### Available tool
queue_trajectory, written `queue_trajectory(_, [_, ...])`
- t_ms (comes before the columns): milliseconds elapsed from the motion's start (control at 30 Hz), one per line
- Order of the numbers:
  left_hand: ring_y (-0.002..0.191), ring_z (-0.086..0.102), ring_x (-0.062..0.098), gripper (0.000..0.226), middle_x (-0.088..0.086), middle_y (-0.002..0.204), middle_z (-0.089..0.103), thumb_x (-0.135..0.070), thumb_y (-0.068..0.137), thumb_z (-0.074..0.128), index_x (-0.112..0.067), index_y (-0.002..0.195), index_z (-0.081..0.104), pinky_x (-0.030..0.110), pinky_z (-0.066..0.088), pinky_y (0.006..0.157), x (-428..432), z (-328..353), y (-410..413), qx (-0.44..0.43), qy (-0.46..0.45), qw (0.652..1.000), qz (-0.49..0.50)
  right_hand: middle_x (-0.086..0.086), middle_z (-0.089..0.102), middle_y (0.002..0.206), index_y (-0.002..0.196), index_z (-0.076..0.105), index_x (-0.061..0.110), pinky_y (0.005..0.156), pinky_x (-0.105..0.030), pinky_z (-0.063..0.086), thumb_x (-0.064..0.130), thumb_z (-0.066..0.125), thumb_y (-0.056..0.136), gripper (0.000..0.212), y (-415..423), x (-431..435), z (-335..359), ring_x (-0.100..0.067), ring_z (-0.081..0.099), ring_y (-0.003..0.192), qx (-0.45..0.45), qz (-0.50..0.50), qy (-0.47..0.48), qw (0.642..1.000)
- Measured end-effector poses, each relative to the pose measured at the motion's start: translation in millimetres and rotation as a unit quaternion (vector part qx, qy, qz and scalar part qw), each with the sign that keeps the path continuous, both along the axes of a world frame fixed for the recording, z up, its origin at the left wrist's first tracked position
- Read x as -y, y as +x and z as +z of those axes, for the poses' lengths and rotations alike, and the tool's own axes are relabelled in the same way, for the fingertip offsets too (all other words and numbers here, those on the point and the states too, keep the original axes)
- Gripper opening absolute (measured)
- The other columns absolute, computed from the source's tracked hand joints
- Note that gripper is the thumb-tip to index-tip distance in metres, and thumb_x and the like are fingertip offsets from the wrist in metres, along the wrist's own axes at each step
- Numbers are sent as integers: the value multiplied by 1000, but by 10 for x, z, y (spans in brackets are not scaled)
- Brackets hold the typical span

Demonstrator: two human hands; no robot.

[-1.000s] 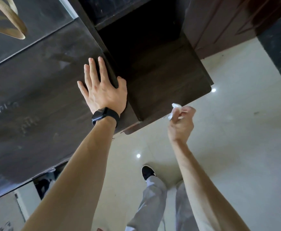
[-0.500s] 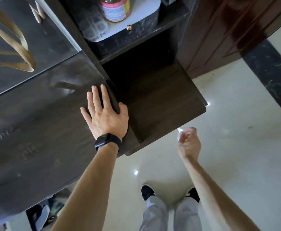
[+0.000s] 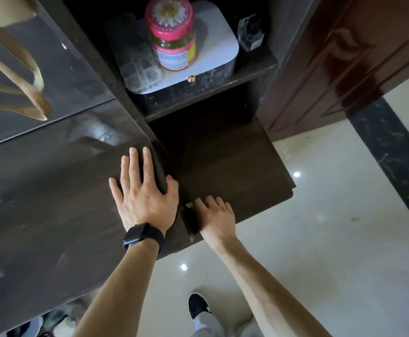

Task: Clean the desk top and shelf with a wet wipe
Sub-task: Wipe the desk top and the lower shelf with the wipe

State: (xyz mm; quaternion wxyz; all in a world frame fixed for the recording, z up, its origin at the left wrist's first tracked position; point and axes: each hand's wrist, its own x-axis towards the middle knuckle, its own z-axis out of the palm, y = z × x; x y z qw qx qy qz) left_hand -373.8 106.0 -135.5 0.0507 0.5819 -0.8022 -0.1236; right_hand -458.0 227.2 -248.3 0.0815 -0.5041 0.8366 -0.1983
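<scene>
My left hand (image 3: 145, 195), with a black watch on the wrist, lies flat with fingers spread on the dark wooden desk top (image 3: 52, 203), its thumb against the upright divider panel. My right hand (image 3: 216, 218) presses down on the lower dark shelf (image 3: 235, 171) at its front left corner. A small white bit of the wet wipe (image 3: 189, 205) shows beside the right fingers; most of it is hidden under the hand.
On the upper shelf stand a white box (image 3: 213, 54), a pink-lidded jar (image 3: 171, 35) and a small glass bottle (image 3: 249, 32). A brown wooden door (image 3: 339, 64) stands to the right. Glossy cream floor tiles (image 3: 320, 239) lie below, with my black shoe (image 3: 197, 305).
My right hand rose from below the shelf edge and now presses the wipe flat on the lower shelf. The view tilted up, showing the upper shelf. My left hand stayed put.
</scene>
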Motion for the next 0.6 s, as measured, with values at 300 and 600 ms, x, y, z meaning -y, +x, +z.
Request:
queue_trajectory(300, [151,-2,13,73,-7,165,6,-50,91,43,-34,156,12,49,3,122,46,-52,3,3,14,1000,6,-10,67,74,95,62,11,52,-35,44,28,41,106,29,-1405,-566,-200,-34,58,64,-88,-331,-3,939])
queue_trajectory(600, [151,-1,16,71,-4,165,6,-51,93,39,-31,156,13,50,0,122,106,-50,28,-5,17,1000,-2,-13,72,79,88,54,13,75,-42,48,38,57,97,26,-628,-1309,94,-41,67,86,255,-471,66,842])
